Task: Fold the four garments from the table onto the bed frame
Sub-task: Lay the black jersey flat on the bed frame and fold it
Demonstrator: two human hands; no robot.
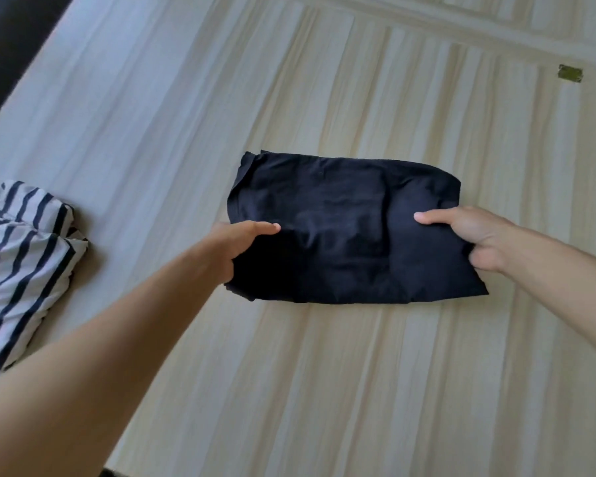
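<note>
**Cloth gripped at both ends on the bed frame (324,390)**

Pale wood-grain boards of the bed frame fill nearly the whole view, their grain running from 6 o'clock up toward 12. A dark strip cuts across the corner at 10 o'clock.

Just right of centre, the navy garment (341,201) lies on the boards, folded into a wide rectangle. Its long sides run from 9 to 3 o'clock, and a loose flap of fabric turns up at its 10 o'clock corner. The surface is lightly creased.

At 9 o'clock, well apart from it, the striped garment (21,256) sits at the frame's edge. It is white with dark stripes, bunched rather than flat, and partly cut off by the view.

Both bare forearms reach in from 7 and 4 o'clock. The left hand (234,242) grips the navy garment's 9 o'clock end, thumb lying on top and the fingers hidden beneath the cloth. The right hand (475,235) pinches the 3 o'clock end, thumb pressed on top and fingers curled under the edge.

A small brass-coloured plate (570,73) lies on the boards at 2 o'clock.
</note>
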